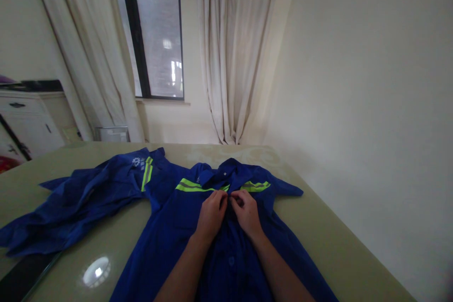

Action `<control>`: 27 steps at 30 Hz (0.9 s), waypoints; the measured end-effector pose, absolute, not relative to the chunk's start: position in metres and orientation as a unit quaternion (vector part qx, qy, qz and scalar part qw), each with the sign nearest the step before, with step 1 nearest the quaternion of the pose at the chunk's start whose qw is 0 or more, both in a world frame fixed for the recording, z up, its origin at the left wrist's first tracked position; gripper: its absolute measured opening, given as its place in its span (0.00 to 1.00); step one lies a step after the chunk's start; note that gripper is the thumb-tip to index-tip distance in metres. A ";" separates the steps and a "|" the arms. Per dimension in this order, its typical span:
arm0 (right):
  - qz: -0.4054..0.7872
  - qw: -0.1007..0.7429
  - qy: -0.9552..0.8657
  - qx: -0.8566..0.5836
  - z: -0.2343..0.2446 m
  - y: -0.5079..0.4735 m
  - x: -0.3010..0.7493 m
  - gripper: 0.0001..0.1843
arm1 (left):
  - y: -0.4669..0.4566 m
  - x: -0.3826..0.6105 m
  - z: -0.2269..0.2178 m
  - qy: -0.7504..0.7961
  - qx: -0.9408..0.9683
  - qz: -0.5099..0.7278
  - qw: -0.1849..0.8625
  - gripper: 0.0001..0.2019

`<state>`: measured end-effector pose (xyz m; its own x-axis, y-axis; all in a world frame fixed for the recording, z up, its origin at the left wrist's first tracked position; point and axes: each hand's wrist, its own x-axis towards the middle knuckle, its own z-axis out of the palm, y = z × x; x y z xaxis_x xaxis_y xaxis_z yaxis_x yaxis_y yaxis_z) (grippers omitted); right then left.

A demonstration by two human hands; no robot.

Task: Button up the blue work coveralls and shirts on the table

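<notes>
A blue work shirt (pixel 177 240) with yellow-green and grey reflective bands lies spread on the table, its collar toward the far side. At the upper front opening, just below the collar, my left hand (pixel 213 210) pinches the shirt's front edge. Close beside it, my right hand (pixel 246 208) has its fingers curled and pinched on the other front edge. The exact bit of cloth or button between the fingertips is too small to make out. One button (pixel 231 260) shows lower on the front.
A second blue garment (pixel 95 198) with a reflective band and white print lies crumpled at left, touching the shirt. A dark flat object (pixel 28 273) sits at the near left of the glossy table (pixel 318 231). A wall (pixel 382 118) borders the right side; curtains (pixel 233 56) hang behind.
</notes>
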<state>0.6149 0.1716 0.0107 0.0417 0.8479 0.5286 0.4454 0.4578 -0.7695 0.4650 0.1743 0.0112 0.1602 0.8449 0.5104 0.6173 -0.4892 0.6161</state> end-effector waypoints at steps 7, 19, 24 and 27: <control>0.226 0.528 -0.654 -0.492 0.011 0.171 0.615 0.08 | 0.169 0.467 0.017 0.521 0.746 0.397 0.121 0.08; 0.258 0.541 -0.650 -0.468 0.011 0.173 0.615 0.11 | 0.172 0.464 0.016 0.498 0.733 0.442 0.139 0.08; 0.249 0.535 -0.655 -0.472 0.014 0.172 0.615 0.12 | 0.173 0.464 0.016 0.485 0.710 0.477 0.184 0.05; 0.247 0.535 -0.654 -0.473 0.014 0.171 0.616 0.11 | 0.172 0.466 0.018 0.469 0.687 0.501 0.240 0.07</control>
